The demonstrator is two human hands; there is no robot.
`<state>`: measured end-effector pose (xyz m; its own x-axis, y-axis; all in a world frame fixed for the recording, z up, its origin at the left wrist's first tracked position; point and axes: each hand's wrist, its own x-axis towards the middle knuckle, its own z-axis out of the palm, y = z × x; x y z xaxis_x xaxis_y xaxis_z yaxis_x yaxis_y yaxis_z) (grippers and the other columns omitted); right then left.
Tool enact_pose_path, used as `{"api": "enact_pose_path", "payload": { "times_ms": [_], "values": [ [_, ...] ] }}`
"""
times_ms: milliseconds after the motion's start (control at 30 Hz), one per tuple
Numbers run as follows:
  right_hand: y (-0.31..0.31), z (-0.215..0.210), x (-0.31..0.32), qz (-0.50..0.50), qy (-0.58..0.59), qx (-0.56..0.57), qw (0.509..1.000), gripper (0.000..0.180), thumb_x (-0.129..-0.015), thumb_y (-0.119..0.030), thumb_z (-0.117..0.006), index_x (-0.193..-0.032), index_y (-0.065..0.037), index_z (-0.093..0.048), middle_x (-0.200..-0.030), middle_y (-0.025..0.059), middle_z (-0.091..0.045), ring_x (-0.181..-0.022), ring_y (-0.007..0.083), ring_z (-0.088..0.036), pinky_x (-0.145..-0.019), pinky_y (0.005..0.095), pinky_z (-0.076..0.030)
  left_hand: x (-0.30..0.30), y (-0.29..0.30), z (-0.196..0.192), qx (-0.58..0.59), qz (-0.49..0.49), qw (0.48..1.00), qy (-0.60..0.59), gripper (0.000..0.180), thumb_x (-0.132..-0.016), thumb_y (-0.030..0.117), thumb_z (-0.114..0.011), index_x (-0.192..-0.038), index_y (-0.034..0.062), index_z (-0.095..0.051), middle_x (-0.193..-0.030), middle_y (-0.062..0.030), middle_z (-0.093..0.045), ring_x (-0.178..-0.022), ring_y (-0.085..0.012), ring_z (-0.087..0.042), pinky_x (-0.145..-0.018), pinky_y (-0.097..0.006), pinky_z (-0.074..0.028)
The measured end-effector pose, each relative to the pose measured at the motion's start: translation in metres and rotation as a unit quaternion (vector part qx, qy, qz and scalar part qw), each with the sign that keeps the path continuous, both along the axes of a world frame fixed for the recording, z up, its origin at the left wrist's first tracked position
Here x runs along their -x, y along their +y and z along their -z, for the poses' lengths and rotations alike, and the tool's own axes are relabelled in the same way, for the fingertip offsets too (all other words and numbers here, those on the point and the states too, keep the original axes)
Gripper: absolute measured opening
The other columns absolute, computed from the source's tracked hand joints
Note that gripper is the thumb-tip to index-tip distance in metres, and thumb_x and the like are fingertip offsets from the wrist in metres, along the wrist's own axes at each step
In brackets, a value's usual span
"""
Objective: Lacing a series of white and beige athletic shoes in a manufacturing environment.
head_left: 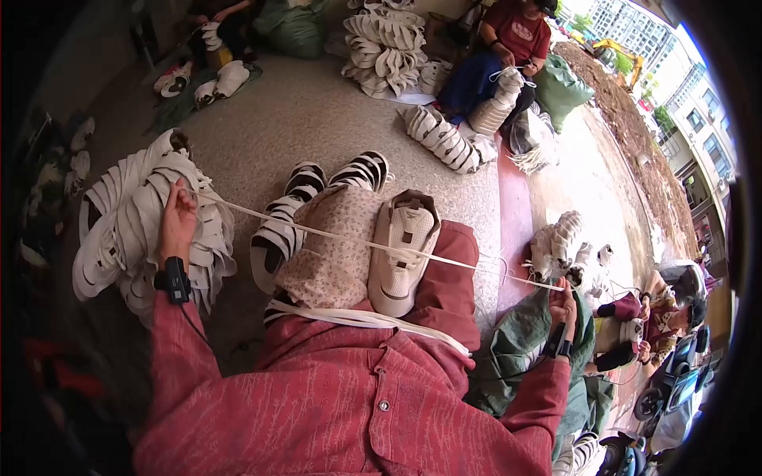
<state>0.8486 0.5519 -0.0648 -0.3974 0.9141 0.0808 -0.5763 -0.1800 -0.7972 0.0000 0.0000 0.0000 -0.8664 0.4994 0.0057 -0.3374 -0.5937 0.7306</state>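
Note:
My left hand [178, 216] is stretched out to the left, pinching one end of a long white lace [341, 236]. My right hand [562, 303] is stretched to the right, gripping the other end, so the lace runs taut across my lap. A beige shoe upper [399, 246] lies on my right thigh, under the lace. More white lace [357, 317] rests across my red shirt. My left hand hovers over a heap of white shoe uppers [127, 230].
My striped shoes [317, 190] rest on the speckled floor. A green sack [516, 349] sits under my right arm. Stacks of white uppers [385, 44] stand at the back, where a seated person [500, 55] in a red top handles another stack [444, 139].

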Motion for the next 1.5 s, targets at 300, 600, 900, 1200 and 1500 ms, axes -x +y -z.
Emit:
{"api": "enact_pose_path", "payload": {
  "times_ms": [300,600,900,1200,1500],
  "values": [
    [-0.041,-0.147,0.094,-0.106,0.035,-0.08,0.991,0.03,-0.1,-0.019,-0.047,-0.121,0.002,-0.053,-0.105,0.0073,-0.064,-0.1,0.0169,-0.059,-0.09,0.0304,-0.047,-0.11,0.091,-0.08,0.529,-0.19,0.588,0.582,0.047,-0.076,0.018,-0.071,-0.119,0.0066,-0.056,-0.114,-0.0167,-0.056,-0.107,-0.035,-0.053,-0.094,-0.042,-0.041],
    [-0.297,-0.394,0.242,-0.385,0.411,-0.251,0.788,0.025,-0.092,-0.009,-0.048,-0.076,0.006,-0.06,-0.047,0.0171,-0.058,-0.031,0.0225,-0.054,-0.03,0.0276,-0.042,-0.305,0.256,-0.12,0.215,0.211,0.603,0.739,0.024,-0.083,0.027,-0.065,-0.086,0.0048,-0.071,-0.085,-0.0118,-0.065,-0.089,-0.0262,-0.061,-0.079,-0.037,-0.048],
    [-0.294,-0.389,0.239,-0.403,0.368,-0.464,0.698,0.025,-0.088,-0.015,-0.048,-0.08,-0.003,-0.069,-0.064,0.0098,-0.063,-0.051,0.0185,-0.059,-0.05,0.029,-0.046,-0.315,0.274,-0.091,0.355,0.236,0.389,0.817,0.023,-0.07,0.031,-0.069,-0.073,0.0086,-0.069,-0.092,-0.0093,-0.06,-0.1,-0.0264,-0.053,-0.092,-0.042,-0.035],
    [-0.268,-0.356,0.182,-0.336,0.31,-0.355,0.816,0.022,-0.092,-0.004,-0.047,-0.077,0.005,-0.06,-0.05,0.0153,-0.06,-0.032,0.0194,-0.055,-0.028,0.0236,-0.038,-0.329,0.281,-0.102,0.359,0.441,0.556,0.606,0.016,-0.08,0.021,-0.06,-0.086,0.0069,-0.061,-0.08,-0.0075,-0.061,-0.078,-0.0213,-0.059,-0.077,-0.037,-0.043],
    [-0.183,-0.298,0.111,-0.013,0.16,-0.215,0.963,0.011,-0.091,0.002,-0.052,-0.102,0.002,-0.055,-0.072,0.005,-0.056,-0.052,0.0089,-0.051,-0.042,0.0217,-0.039,-0.277,0.239,-0.216,0.033,0.51,0.839,0.185,0.022,-0.089,0.019,-0.066,-0.103,0.005,-0.057,-0.064,0.0086,-0.05,-0.048,-0.0013,-0.044,-0.046,-0.017,-0.039]
  ]
}}
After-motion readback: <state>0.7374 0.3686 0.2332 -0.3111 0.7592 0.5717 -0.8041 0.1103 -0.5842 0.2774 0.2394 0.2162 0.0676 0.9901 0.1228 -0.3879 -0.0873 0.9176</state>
